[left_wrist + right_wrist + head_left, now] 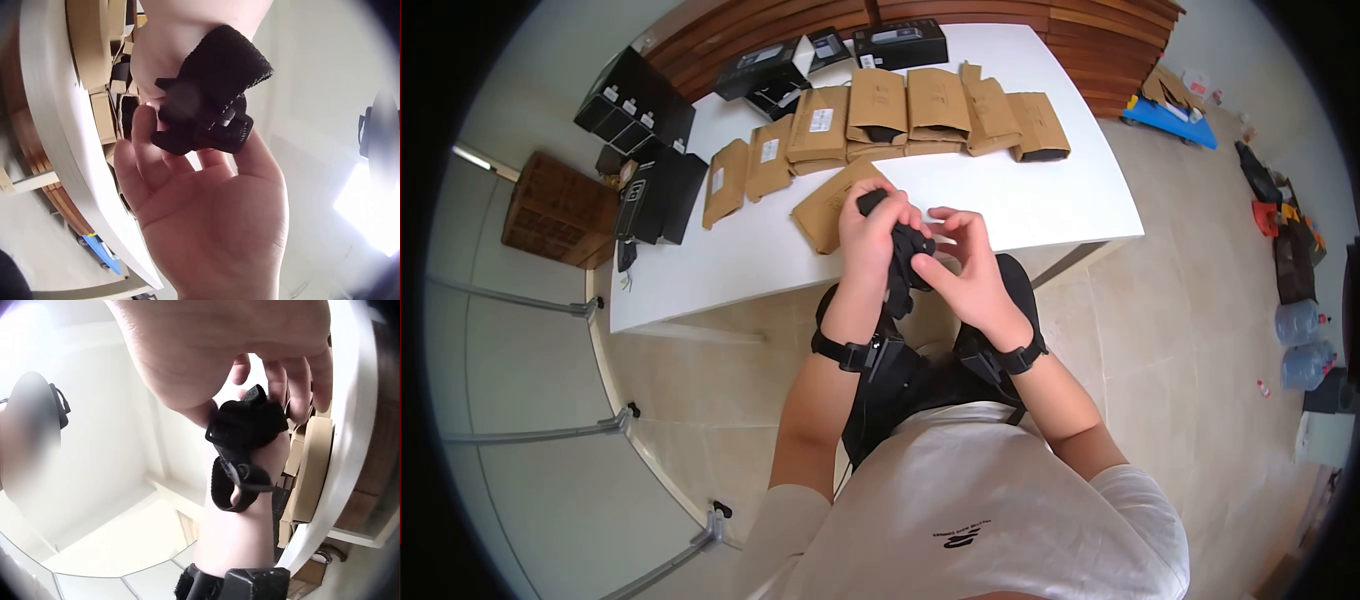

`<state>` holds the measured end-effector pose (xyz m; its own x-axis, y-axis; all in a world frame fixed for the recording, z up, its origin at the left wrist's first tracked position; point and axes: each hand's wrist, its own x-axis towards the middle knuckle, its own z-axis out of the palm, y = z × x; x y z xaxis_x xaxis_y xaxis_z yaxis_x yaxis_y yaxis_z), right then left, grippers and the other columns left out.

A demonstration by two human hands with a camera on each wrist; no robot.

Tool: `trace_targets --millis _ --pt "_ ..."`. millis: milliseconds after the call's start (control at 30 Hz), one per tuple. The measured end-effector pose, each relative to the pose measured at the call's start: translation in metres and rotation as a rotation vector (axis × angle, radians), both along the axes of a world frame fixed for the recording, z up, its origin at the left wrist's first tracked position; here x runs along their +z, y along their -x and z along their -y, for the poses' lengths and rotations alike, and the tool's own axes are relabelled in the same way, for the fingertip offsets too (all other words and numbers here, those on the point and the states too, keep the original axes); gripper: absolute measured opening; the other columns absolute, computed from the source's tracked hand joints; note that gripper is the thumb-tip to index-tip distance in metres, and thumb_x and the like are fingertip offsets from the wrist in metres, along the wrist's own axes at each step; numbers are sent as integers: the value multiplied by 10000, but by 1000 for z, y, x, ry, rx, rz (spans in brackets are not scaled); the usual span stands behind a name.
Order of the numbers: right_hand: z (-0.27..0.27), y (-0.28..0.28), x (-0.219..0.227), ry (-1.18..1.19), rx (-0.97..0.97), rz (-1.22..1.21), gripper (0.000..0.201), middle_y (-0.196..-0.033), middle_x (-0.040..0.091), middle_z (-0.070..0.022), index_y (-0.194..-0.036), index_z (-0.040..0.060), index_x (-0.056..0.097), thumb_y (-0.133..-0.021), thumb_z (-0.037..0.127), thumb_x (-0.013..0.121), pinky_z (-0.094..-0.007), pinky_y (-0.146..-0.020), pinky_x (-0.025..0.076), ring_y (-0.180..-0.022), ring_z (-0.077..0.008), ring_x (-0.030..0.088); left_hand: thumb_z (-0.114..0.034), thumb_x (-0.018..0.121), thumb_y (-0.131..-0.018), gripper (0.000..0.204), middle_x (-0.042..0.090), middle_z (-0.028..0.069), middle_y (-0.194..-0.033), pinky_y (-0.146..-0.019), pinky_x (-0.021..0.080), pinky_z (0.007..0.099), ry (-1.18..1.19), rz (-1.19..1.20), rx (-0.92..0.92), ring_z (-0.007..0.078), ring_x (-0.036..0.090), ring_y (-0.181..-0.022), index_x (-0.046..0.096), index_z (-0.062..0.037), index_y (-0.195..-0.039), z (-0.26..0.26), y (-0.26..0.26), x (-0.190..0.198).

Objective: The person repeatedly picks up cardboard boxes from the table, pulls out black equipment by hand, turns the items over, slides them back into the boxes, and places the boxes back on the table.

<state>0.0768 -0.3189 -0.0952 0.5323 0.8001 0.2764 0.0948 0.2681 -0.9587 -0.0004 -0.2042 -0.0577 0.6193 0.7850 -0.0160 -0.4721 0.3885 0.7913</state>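
A bundle of black webbing strap (908, 245) with a buckle is held up between both hands, in front of the table's near edge. My left hand (868, 232) grips it from the left, and part of the strap sticks up beyond the fingers. On the other side, my right hand (972, 275) has its thumb against the bundle and its fingers curved around it. In the left wrist view the strap (222, 65) shows a wide, rough-edged end and hides some right fingertips. A loop of the strap (234, 487) hangs down in the right wrist view.
Several brown cardboard packets (820, 125) stand in a row on the white table (1090, 200). A single brown packet (825, 212) lies just behind my left hand. Black boxes (662, 195) are at the table's left and back. A blue trolley (1170, 122) is on the floor.
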Motion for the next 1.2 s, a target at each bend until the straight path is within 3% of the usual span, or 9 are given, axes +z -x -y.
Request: trace_targets --millis 67,233,433,567,733,900,1000,1133,1200 --pt "2 5 8 -30 5 50 717 -1349 469 -146 -1362 26 398 -806 240 798 -367 -1038 396 -1237 -227 469 7 591 -890 148 564 98 -685 -533 515 328 -138 -39 18 183 579 -568 480 -19 -984 2 6 -2" --pt "-13 16 27 -89 170 69 827 -1392 469 -138 -1473 -17 310 -833 225 775 -356 -1080 365 -1294 -221 452 0 609 -888 121 598 90 -755 -644 528 305 -193 -35 28 171 611 -685 505 -10 -948 9 15 -3" --pt "-22 26 22 -147 51 -194 645 -1463 422 -147 -1508 -11 269 -968 132 591 -360 -1129 313 -1345 -228 408 36 529 -890 102 670 175 -981 -876 492 330 -286 48 74 217 609 -987 496 -24 -966 12 4 4" --pt "-16 12 31 -39 84 -272 526 -1452 458 -138 -1490 0 339 -1007 112 513 -331 -1127 317 -1309 -193 447 -40 538 -948 65 592 212 -1275 -1063 356 378 -675 -31 211 252 520 -1202 491 -31 -993 5 -17 -4" --pt "-20 -10 29 9 71 -366 400 -1229 620 -53 -1360 -22 522 -983 99 576 -244 -930 458 -1087 -102 567 -106 538 -982 105 614 168 -1240 -1034 394 365 -725 -127 135 217 547 -1157 515 -12 -1022 3 -24 -5" --pt "-49 -38 32 51 209 -342 382 -1196 641 -69 -1323 -13 567 -950 55 610 -253 -919 482 -1052 -115 598 -107 556 -980 154 632 131 -1212 -981 438 316 -595 -88 70 180 572 -1103 539 -14 -1102 -20 -23 -7" --pt "-77 -53 43 24 359 -281 389 -1194 639 -76 -1321 -10 571 -941 60 620 -263 -930 483 -1067 -119 594 -70 590 -950 352 509 154 -1386 -1013 421 320 -693 -81 68 198 499 -1236 464 -13 -1273 -44 -7 -3" --pt "-112 -87 66 103 513 -320 351 -997 680 -37 -1265 8 613 -921 71 635 -236 -635 513 -742 -98 614 -253 816 -741 755 387 192 -1470 -1084 356 460 -1224 -599 274 368 404 -1325 433 -17 -1348 -75 51 8" --pt "-121 -103 69 157 553 -323 350 -1024 685 -37 -1262 14 619 -918 72 639 -227 -671 515 -785 -90 624 -377 860 -645 886 389 212 -1456 -1115 302 516 -1337 -895 317 430 343 -1352 455 -15 -1345 -78 71 -1"
